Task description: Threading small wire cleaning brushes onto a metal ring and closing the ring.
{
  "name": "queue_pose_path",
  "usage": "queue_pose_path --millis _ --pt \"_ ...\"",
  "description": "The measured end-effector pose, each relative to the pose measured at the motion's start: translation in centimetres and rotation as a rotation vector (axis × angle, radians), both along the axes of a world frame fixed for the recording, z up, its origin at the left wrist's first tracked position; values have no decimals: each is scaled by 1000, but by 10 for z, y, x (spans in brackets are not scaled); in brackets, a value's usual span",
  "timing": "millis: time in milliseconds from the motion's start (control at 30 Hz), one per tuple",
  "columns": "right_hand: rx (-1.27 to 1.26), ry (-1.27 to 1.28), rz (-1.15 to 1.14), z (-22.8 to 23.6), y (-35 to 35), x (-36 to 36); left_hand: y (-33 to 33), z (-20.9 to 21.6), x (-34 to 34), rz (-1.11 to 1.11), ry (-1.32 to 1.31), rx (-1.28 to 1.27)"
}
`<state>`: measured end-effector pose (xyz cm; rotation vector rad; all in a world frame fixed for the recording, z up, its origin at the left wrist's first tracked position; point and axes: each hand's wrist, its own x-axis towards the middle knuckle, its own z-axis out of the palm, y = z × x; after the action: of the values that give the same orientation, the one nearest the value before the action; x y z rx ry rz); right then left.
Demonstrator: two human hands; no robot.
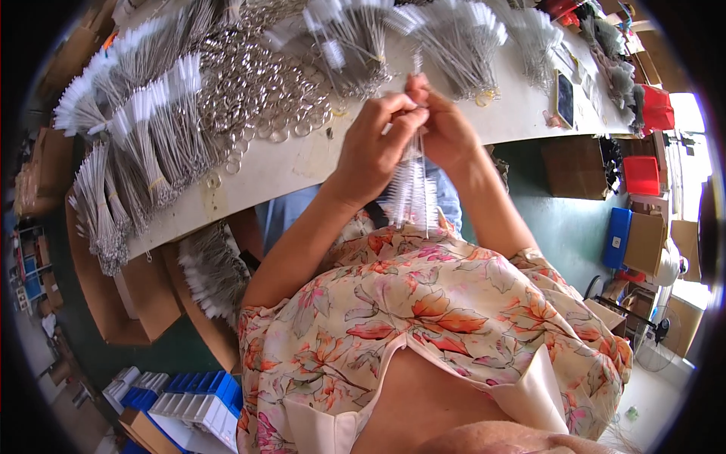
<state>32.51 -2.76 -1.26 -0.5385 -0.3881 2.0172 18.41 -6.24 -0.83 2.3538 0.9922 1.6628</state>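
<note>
My left hand [378, 144] and my right hand [448, 125] meet in front of my body at the table's near edge. Both have their fingers closed, pinching the wire stems of thin brushes. From between the hands hang several white-bristled wire brushes [411, 193], down over my lap. One more slender brush end sticks up above the fingertips. Whether a ring is in the fingers is hidden. Just left of my hands, a wide heap of shiny metal rings [261, 83] covers part of the table [283, 168].
Tied bundles of wire brushes [147, 144] crowd the table's left end; more bundles [457, 45] lie along the back. A phone-like dark-screened device [565, 98] rests at the right. Below stand cardboard boxes [578, 170], a red bin [641, 175], a blue bin [616, 238] and white-and-blue trays [193, 408].
</note>
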Motion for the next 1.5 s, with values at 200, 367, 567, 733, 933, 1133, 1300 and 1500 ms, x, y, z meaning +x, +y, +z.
queue_pose_path --millis 200,367,567,733,933,1133,1300,1500 --pt "767 -1473 383 87 8 45 -29 -10 -14 -110 -94 -264" --pt "1523 -2594 801 32 6 35 -32 -19 -34 -78 -63 -564" --pt "648 -1225 767 34 -5 -26 -39 -29 -58 -30 -223 -489" --pt "270 -846 934 49 0 -31 -37 -10 -78 7 -86 -198" --pt "1424 -1993 621 54 16 3 -20 -14 -136 348 311 -535" --pt "1232 -1545 333 18 9 -27 -6 -30 -144 402 441 -476" --pt "787 -997 325 56 6 -72 -25 9 -134 -227 -846 -1087" --pt "986 -801 283 63 0 -92 -22 22 -110 -225 -1060 -928"
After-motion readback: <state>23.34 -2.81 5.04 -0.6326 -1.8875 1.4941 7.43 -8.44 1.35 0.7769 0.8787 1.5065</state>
